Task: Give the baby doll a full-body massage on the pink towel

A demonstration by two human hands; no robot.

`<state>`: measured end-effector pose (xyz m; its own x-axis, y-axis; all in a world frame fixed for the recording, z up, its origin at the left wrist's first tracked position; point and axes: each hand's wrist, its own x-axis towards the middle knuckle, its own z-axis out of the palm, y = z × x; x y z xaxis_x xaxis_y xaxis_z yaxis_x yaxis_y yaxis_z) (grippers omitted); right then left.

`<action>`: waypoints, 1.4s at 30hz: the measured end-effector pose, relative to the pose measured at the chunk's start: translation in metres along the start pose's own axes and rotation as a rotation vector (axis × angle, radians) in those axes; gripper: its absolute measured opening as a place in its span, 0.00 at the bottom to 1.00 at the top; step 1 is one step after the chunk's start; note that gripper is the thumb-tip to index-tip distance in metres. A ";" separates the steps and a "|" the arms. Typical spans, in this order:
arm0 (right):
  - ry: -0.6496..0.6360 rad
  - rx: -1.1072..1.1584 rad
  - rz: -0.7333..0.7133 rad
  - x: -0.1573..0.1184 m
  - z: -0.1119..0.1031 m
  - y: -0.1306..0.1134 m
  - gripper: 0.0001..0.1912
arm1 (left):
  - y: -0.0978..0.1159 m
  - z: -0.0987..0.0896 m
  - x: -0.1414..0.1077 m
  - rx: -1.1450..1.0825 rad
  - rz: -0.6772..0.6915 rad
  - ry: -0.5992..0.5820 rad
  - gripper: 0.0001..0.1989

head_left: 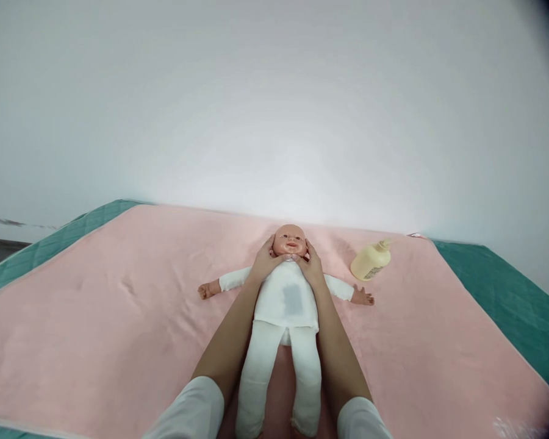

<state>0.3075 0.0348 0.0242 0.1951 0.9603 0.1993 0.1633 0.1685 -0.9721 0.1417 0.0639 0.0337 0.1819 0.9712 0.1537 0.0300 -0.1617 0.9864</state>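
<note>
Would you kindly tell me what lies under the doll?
The pink sheet lies under the doll, showing between its legs; anything hidden directly beneath its body is covered, so I cannot tell.

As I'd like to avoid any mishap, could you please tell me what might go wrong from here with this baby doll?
The left hand and right hand cup the head of the baby doll, so lifting by that alone could let the body dangle. The yellow pump bottle is close to one outstretched doll arm, so a sideways swing might knock it over.
</note>
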 end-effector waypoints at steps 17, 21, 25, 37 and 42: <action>-0.009 0.081 0.044 0.000 -0.002 0.000 0.46 | 0.008 -0.002 -0.002 -0.034 -0.035 -0.046 0.45; -0.007 0.078 0.039 0.000 -0.004 -0.001 0.45 | 0.009 -0.003 -0.003 -0.067 -0.049 -0.066 0.46; -0.008 0.089 0.052 0.000 -0.005 -0.002 0.45 | 0.008 -0.004 -0.003 -0.066 -0.075 -0.065 0.46; -0.083 0.090 0.068 -0.001 -0.012 -0.002 0.44 | 0.005 -0.008 -0.002 -0.005 -0.062 -0.066 0.40; -0.090 0.081 0.087 -0.001 -0.014 -0.002 0.46 | 0.011 -0.010 -0.005 -0.027 -0.014 -0.101 0.36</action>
<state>0.3203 0.0301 0.0277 0.1171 0.9875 0.1058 0.0699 0.0981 -0.9927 0.1309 0.0595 0.0440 0.2794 0.9507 0.1342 0.0074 -0.1419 0.9898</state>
